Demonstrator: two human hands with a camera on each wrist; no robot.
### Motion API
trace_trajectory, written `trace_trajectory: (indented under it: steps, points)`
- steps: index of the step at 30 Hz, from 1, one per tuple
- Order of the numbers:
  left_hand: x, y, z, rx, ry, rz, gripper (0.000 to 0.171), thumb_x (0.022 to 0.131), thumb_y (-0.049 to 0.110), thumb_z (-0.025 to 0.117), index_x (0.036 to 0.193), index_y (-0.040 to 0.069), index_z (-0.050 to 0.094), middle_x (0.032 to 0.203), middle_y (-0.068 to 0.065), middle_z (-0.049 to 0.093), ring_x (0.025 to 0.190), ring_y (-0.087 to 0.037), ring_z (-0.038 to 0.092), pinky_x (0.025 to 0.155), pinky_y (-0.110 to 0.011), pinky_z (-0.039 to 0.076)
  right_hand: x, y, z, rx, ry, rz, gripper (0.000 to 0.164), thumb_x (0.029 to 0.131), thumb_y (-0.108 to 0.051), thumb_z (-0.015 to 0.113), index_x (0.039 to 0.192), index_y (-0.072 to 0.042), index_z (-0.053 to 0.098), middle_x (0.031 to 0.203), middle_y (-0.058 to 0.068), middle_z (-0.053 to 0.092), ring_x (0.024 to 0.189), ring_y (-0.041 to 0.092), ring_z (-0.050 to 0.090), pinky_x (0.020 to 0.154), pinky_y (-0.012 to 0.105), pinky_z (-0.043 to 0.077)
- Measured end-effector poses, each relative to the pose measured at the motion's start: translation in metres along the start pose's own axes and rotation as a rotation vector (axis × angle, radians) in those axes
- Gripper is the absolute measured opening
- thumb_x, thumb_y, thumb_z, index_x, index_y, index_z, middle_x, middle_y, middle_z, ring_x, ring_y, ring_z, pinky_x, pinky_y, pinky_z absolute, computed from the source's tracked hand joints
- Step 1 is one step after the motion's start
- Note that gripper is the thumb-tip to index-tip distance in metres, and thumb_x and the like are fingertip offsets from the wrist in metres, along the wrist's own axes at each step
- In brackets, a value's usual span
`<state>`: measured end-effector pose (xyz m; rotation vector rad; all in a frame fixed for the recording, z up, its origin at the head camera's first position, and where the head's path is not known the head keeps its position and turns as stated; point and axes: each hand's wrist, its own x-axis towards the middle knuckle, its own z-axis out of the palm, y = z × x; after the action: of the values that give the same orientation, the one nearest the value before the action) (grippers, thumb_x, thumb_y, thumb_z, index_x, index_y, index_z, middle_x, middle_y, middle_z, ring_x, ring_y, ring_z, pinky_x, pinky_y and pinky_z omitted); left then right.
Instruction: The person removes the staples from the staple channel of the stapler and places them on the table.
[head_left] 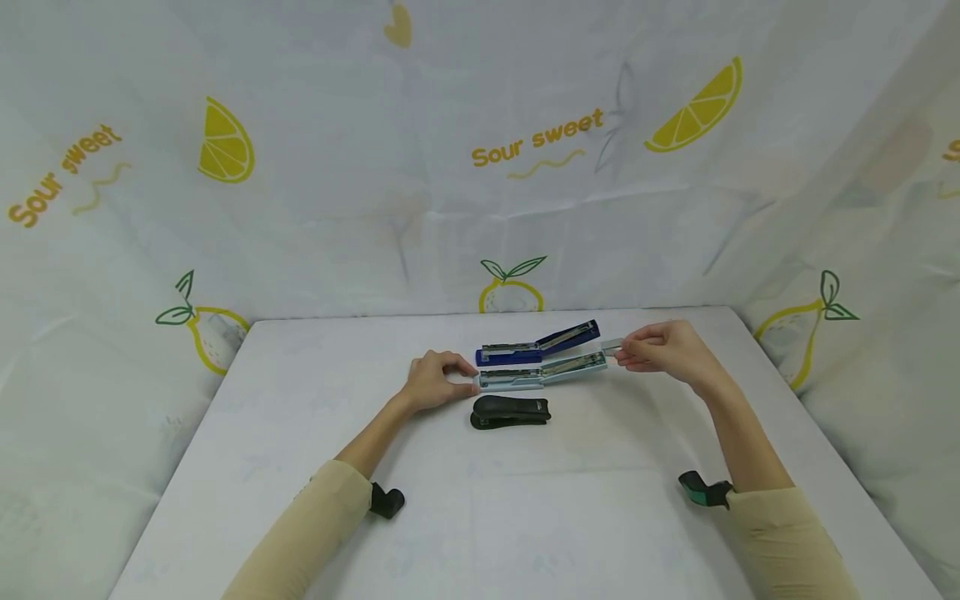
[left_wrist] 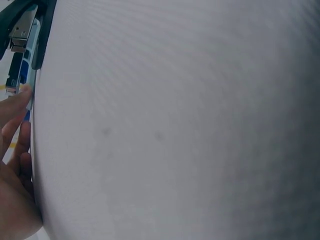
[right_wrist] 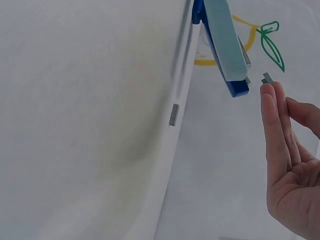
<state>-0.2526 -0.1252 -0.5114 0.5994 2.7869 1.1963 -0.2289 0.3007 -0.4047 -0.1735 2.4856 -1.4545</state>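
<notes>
A light blue stapler (head_left: 573, 365) lies folded open on the table, its upper arm tilted up to the right. My left hand (head_left: 435, 381) holds its left end between thumb and fingers; the left wrist view shows those fingers (left_wrist: 22, 97) at its base. My right hand (head_left: 667, 348) pinches a small grey strip of staples (right_wrist: 267, 78) just off the raised end of the light blue stapler (right_wrist: 225, 42). Directly behind stands a dark blue stapler (head_left: 510, 357), also folded open. In front lies a black stapler (head_left: 510, 411), closed.
Another short staple strip (right_wrist: 174, 115) rests on the white table (right_wrist: 90, 100) near its edge. A white curtain with lemon prints (head_left: 337, 267) hangs behind and beside the table. Dark wrist devices (head_left: 387, 502) sit at both sleeves.
</notes>
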Motion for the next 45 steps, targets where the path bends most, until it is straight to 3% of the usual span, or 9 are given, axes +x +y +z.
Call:
trace_trajectory:
  steps: [18,45]
  points:
    - [-0.001,0.000,0.000,0.008,0.003,-0.002,0.025,0.085,0.036,0.092,0.106,0.023,0.085,0.106,0.004,0.084,0.106,-0.016,0.069,0.103,-0.044,0.043,0.008,0.036,-0.012,0.038,-0.036,0.088,0.042,0.110,-0.012,0.061,0.134,0.022,0.058,0.115,0.024,0.082,0.094,0.012,0.083,0.085,0.028,0.065]
    - [0.000,0.001,0.001,0.005,0.001,-0.010,0.025,0.086,0.034,0.092,0.107,0.024,0.084,0.107,0.005,0.084,0.107,-0.017,0.069,0.106,-0.049,0.040,0.012,0.043,-0.011,0.050,-0.040,0.104,0.041,0.110,-0.012,0.061,0.133,0.022,0.058,0.113,0.021,0.083,0.093,0.011,0.082,0.085,0.028,0.065]
